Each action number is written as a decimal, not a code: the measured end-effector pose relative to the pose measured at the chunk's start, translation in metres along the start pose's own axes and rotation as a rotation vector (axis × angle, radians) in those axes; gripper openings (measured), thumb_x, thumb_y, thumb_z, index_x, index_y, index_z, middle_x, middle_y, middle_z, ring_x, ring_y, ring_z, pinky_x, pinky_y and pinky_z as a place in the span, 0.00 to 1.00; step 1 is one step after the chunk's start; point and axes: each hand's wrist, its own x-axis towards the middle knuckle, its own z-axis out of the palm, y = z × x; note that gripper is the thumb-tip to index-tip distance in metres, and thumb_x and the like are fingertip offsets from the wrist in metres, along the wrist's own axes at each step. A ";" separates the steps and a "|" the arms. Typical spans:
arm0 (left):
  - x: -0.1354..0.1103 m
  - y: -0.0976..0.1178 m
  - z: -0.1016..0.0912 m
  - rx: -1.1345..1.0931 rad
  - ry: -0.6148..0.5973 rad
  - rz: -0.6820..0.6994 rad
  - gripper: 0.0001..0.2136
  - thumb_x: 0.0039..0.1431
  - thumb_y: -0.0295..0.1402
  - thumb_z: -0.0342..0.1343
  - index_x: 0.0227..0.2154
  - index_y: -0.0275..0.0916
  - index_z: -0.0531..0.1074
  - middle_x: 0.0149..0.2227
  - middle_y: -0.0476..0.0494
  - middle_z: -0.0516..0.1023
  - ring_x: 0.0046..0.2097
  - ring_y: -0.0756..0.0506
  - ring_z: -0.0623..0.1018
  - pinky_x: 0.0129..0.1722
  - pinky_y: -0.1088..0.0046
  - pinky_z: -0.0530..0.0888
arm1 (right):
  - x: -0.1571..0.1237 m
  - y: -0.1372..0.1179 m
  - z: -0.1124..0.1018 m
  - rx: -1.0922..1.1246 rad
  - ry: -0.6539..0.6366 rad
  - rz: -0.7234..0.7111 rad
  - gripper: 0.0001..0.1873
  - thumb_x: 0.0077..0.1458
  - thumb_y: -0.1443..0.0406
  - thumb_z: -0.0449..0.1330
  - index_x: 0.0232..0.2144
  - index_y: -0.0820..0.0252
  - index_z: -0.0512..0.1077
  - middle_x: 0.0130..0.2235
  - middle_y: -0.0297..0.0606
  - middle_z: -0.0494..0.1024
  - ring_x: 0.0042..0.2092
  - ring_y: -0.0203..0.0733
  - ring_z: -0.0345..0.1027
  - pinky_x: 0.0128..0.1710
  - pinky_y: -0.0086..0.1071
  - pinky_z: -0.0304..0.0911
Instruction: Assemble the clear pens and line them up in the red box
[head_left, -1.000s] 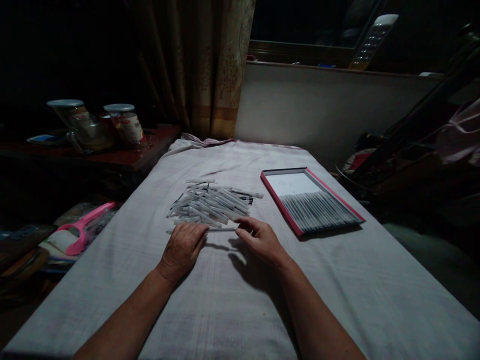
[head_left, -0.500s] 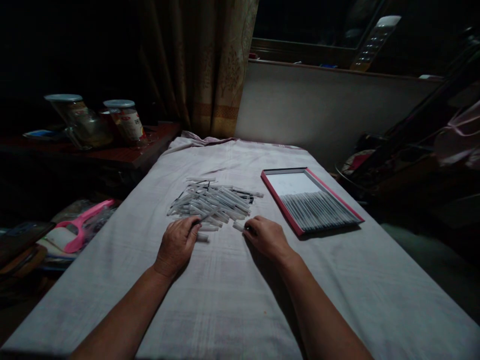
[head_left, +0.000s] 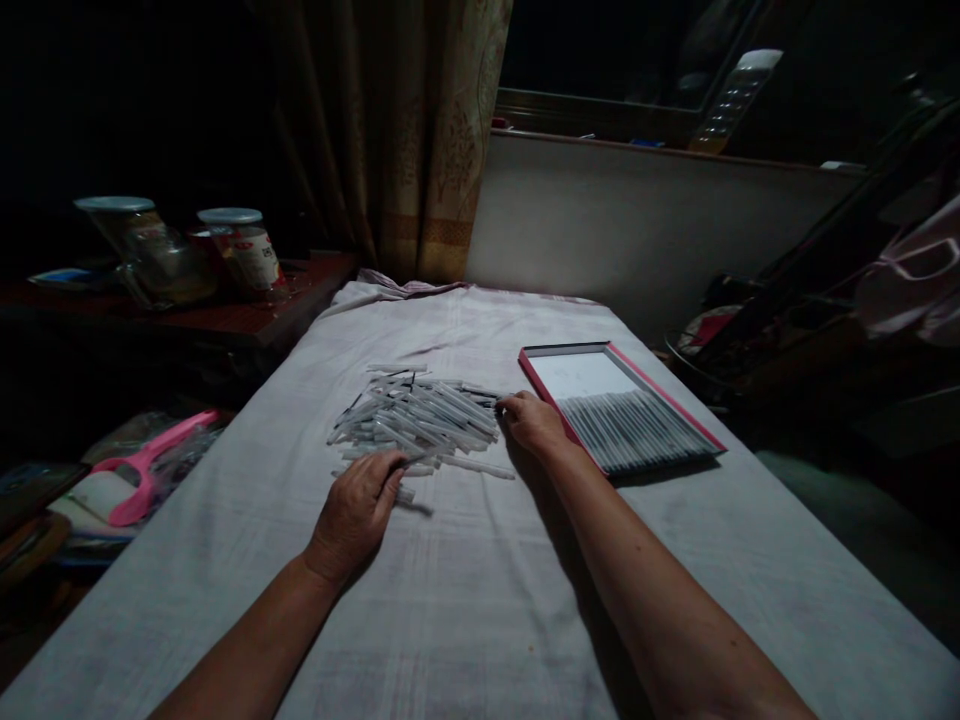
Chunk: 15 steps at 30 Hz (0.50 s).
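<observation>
A loose pile of clear-barrelled pens (head_left: pixel 420 415) lies on the cloth-covered surface, several with dark ends. At the pile's near edge my left hand (head_left: pixel 360 505) is closed, with a slim pen (head_left: pixel 421 456) pinched between thumb and forefinger. My right hand (head_left: pixel 531 422) is at the pile's right edge, its fingertips closed on the dark end of a pen; the grip is partly hidden. One pen (head_left: pixel 480 467) lies apart on the near right side of the pile. Close by my right hand is a shallow red-edged box (head_left: pixel 660 375), holding a row of pens (head_left: pixel 637 430) in its nearer part.
The pale checked cloth (head_left: pixel 465 600) covers the surface. To the left, jars (head_left: pixel 244 250) and a glass mug (head_left: pixel 161 270) stand on a dark red table (head_left: pixel 300 310). A pink-handled object (head_left: pixel 142 480) lies below it. A bottle (head_left: pixel 739 100) stands on the windowsill.
My right hand has let go of the pen at the pile's near side and moved up and right to the pile's right edge. My left hand still holds its pen, in nearly the same place.
</observation>
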 end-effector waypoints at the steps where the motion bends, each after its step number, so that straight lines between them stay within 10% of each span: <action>1: 0.000 0.001 -0.001 -0.004 0.001 0.003 0.09 0.69 0.34 0.47 0.45 0.39 0.70 0.39 0.42 0.81 0.40 0.43 0.81 0.41 0.65 0.78 | 0.003 0.000 0.000 0.001 -0.007 -0.004 0.16 0.61 0.66 0.54 0.45 0.49 0.79 0.47 0.40 0.78 0.46 0.46 0.73 0.39 0.31 0.62; 9: 0.000 0.003 -0.003 -0.034 -0.009 0.012 0.09 0.68 0.32 0.47 0.46 0.39 0.69 0.40 0.42 0.81 0.41 0.44 0.81 0.42 0.67 0.78 | -0.005 0.002 -0.004 0.059 0.021 0.028 0.13 0.61 0.65 0.55 0.44 0.61 0.77 0.45 0.47 0.80 0.45 0.46 0.73 0.43 0.34 0.63; 15: 0.000 0.008 -0.005 -0.061 -0.060 0.028 0.09 0.67 0.28 0.49 0.47 0.40 0.69 0.41 0.42 0.81 0.43 0.44 0.81 0.44 0.66 0.77 | -0.068 -0.024 0.002 0.863 0.203 -0.064 0.13 0.57 0.61 0.56 0.37 0.59 0.78 0.38 0.42 0.81 0.39 0.43 0.73 0.39 0.34 0.66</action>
